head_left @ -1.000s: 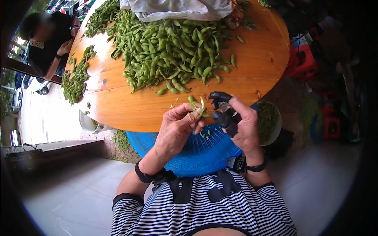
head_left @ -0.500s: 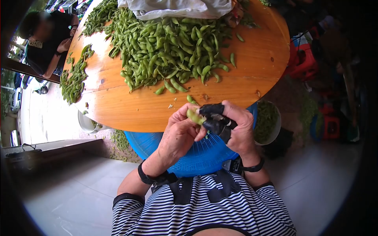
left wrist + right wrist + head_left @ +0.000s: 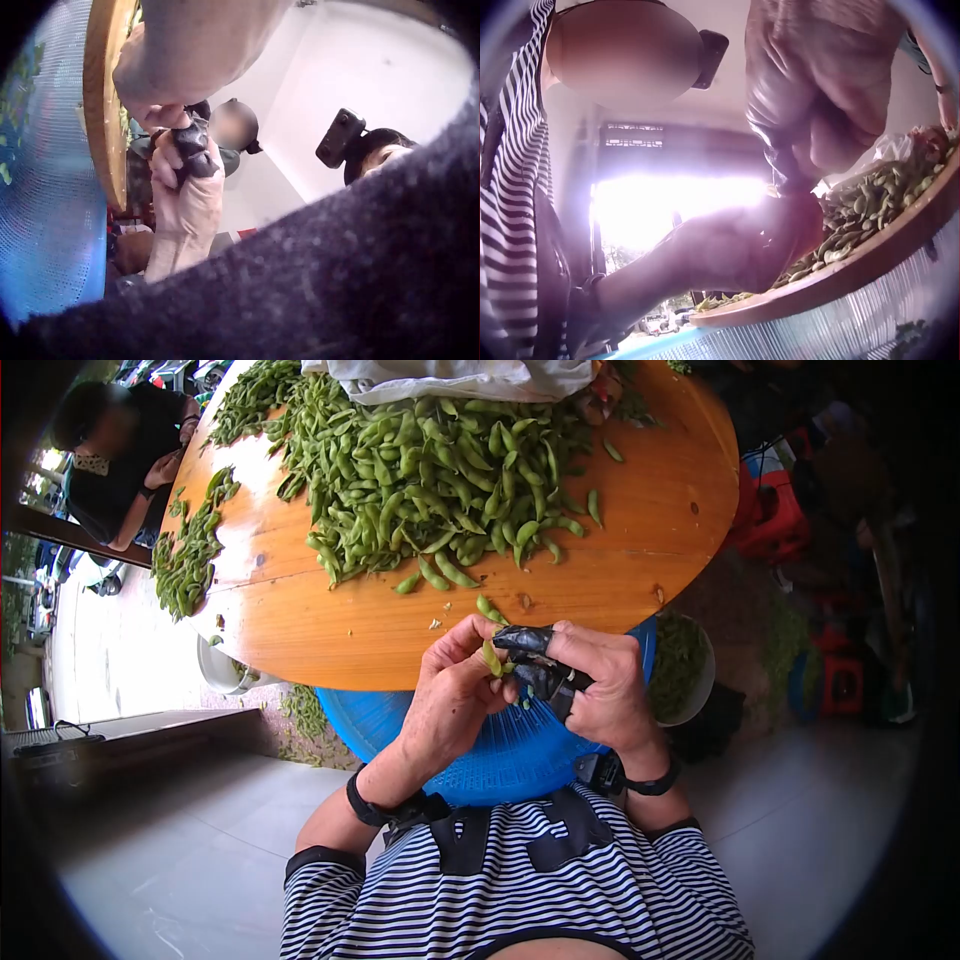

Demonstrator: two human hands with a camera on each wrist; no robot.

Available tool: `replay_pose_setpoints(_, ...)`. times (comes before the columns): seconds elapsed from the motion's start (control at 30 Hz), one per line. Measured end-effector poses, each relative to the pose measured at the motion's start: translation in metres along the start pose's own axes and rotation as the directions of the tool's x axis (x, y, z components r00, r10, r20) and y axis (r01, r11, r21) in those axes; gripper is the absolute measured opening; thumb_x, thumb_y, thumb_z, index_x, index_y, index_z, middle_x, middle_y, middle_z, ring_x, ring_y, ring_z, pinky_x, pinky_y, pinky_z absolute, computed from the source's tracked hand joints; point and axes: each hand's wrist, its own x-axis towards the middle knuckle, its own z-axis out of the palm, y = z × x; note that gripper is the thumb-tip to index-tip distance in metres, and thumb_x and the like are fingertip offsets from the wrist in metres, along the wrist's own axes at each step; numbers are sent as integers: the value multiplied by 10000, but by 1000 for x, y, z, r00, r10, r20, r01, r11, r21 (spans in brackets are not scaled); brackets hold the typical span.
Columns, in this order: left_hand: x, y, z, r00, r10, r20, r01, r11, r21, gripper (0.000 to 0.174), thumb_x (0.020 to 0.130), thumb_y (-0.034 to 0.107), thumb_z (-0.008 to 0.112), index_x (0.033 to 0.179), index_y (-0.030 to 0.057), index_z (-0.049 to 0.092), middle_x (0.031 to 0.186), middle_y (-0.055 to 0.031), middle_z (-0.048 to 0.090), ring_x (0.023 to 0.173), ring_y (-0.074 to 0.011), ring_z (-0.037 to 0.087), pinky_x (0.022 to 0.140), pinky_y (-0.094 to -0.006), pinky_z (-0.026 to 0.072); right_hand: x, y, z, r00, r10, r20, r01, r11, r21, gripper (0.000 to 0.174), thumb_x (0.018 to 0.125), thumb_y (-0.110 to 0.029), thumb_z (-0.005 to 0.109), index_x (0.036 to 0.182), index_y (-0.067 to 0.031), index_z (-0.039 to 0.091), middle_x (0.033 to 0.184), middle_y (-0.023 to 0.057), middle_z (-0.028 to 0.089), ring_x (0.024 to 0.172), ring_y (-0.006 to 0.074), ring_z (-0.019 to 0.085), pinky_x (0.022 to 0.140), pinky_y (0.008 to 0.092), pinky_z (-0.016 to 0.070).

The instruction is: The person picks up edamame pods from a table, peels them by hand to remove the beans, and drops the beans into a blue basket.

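Over a blue mesh basket (image 3: 500, 750) at the table's near edge, my two hands meet. My left hand (image 3: 455, 685) pinches a green bean pod (image 3: 491, 656) between thumb and fingertips. My right hand (image 3: 600, 685) has its thumb and forefinger in black wraps (image 3: 535, 660), and they close on the pod's right end. In the left wrist view the right hand (image 3: 184, 202) curls just under the left hand (image 3: 195, 52). The right wrist view has the right hand (image 3: 817, 90) close up, hiding the pod.
A big heap of green pods (image 3: 430, 470) covers the round wooden table (image 3: 330, 630), with a smaller pile (image 3: 190, 555) at its left and a white bag (image 3: 450, 378) at the back. Another person (image 3: 110, 460) sits far left. Bowls (image 3: 690, 670) stand beside the basket.
My hands have come together: the left brought the pod down and to the right, and the right hand's wrapped fingers moved left and closed on its end.
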Motion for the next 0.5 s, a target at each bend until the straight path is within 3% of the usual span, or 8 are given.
replay_pose_setpoints(0.03,0,-1,-1,1000,19,16,-19,1000,14,30,941,77,532,937,80,562,828,-6,619,678,-81,584,581,-209,487,1,-1,-1,999,22,48,-21,1000,-12,331,659,99,640,978,8,640,743,135,555,682,308,599,596,383,466)
replay_pose_setpoints(0.1,0,-3,-2,999,39,31,-40,999,28,36,958,94,531,944,84,562,848,4,620,695,-71,585,588,-206,489,3,-4,7,1000,-24,4,24,998,-50,361,648,109,630,997,18,628,777,138,550,696,312,597,598,389,469)
replay_pose_setpoints(0.3,2,-10,1,987,132,-97,-124,989,80,48,987,102,524,962,94,565,888,31,614,706,-32,543,541,-207,432,-3,-2,28,989,-132,-72,113,968,-222,469,606,146,585,1066,54,581,876,151,487,722,334,579,601,400,479)
replay_pose_setpoints(0.4,2,-6,4,991,117,-63,-117,993,6,20,969,110,572,975,91,571,760,51,561,632,-31,494,553,-188,413,-2,-1,27,976,-73,-203,36,982,-183,401,610,118,625,1001,37,585,851,150,483,703,338,566,608,406,472)
replay_pose_setpoints(0.43,1,-5,5,995,98,9,-98,995,28,34,962,92,576,988,74,586,799,29,585,659,-49,516,589,-199,430,-1,-3,21,977,0,-214,-20,996,-89,352,618,99,652,957,25,594,807,148,479,682,315,553,596,378,451)
replay_pose_setpoints(0.5,-4,-2,1,994,80,81,-84,995,52,54,954,74,580,1001,57,601,837,6,608,686,-67,538,625,-209,446,-5,3,0,969,60,-240,-69,997,-30,272,778,-174,714,919,21,588,759,131,466,669,282,540,587,350,425)
